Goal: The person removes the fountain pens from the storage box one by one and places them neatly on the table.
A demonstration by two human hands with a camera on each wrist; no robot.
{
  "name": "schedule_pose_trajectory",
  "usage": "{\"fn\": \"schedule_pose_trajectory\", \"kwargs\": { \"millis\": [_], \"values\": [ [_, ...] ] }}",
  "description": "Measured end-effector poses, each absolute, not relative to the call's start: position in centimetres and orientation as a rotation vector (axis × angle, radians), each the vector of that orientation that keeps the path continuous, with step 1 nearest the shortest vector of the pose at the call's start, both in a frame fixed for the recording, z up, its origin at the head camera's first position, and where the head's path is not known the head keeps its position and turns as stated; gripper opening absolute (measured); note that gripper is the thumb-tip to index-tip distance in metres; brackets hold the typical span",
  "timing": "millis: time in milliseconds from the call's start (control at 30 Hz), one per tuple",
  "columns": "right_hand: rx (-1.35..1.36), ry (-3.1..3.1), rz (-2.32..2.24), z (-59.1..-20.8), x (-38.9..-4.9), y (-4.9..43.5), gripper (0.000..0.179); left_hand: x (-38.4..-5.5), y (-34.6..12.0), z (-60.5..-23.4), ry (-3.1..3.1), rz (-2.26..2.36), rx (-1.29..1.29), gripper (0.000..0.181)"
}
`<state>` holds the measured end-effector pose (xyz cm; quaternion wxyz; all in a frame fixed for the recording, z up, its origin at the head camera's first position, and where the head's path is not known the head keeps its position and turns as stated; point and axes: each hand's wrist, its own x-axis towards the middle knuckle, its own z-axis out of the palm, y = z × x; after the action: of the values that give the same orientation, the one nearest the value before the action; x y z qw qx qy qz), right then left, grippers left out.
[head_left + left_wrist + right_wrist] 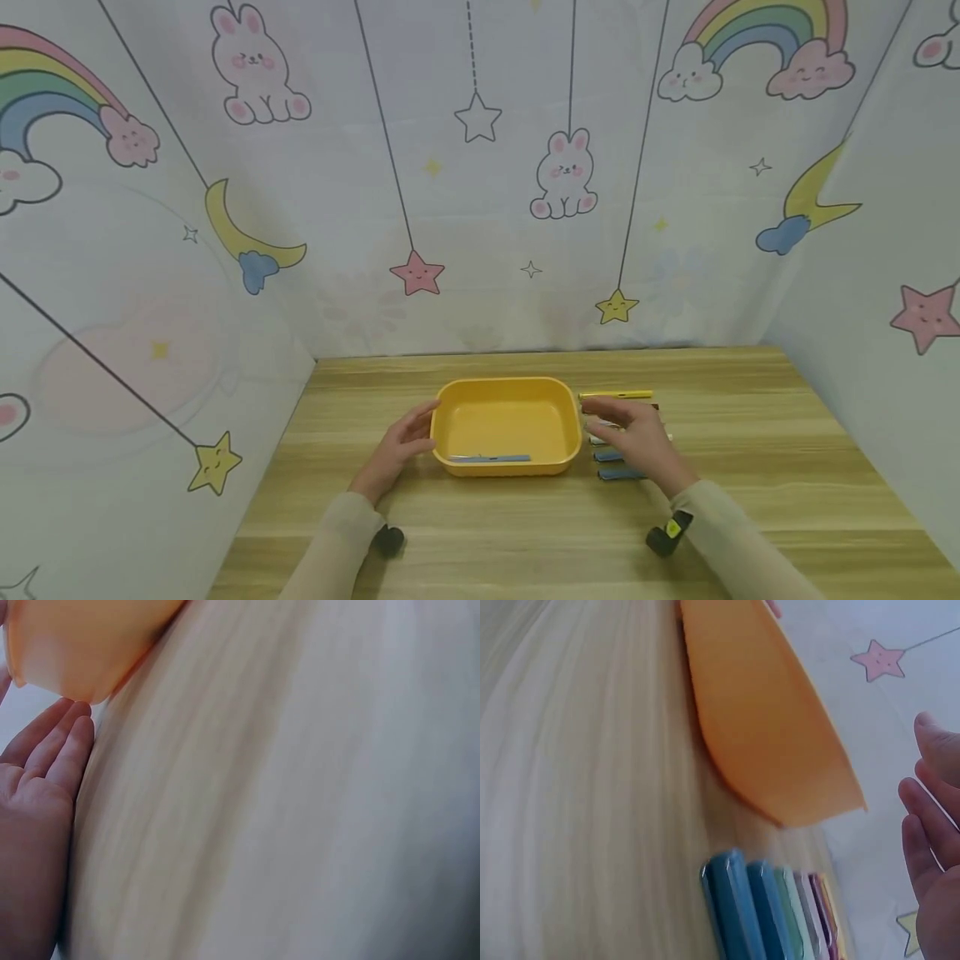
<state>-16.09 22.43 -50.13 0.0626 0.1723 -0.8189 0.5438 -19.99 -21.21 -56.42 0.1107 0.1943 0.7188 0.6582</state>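
Observation:
A yellow plastic tray (506, 468) stands on the table, with one slim blue pen (491, 458) lying inside along its near wall. At its left end, my left hand (397, 446) has its fingers loosely extended against the tray's side; the left wrist view shows the fingertips by the tray's lower corner. To the right of the tray, my right hand (637, 433) hovers over a row of pens, fingers relaxed and holding nothing. That row has a yellow pen (617, 395) at the back and blue pens (735, 907) at the front, the middle ones partly hidden by the hand.
The wood-grain table (510, 533) is enclosed by white cloth walls (495, 200) printed with rabbits, stars and rainbows. Each wrist carries a small black camera (388, 542) on a strap.

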Motion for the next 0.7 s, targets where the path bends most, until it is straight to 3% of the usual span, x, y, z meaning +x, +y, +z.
{"fn": "schedule_pose_trajectory", "kwargs": {
  "millis": [700],
  "values": [
    [0.652, -2.527, 1.802, -49.1, -18.4, 15.3, 0.039, -20.1, -21.2, -56.5, 2.142, 1.924, 0.570, 0.065]
  ]
}}
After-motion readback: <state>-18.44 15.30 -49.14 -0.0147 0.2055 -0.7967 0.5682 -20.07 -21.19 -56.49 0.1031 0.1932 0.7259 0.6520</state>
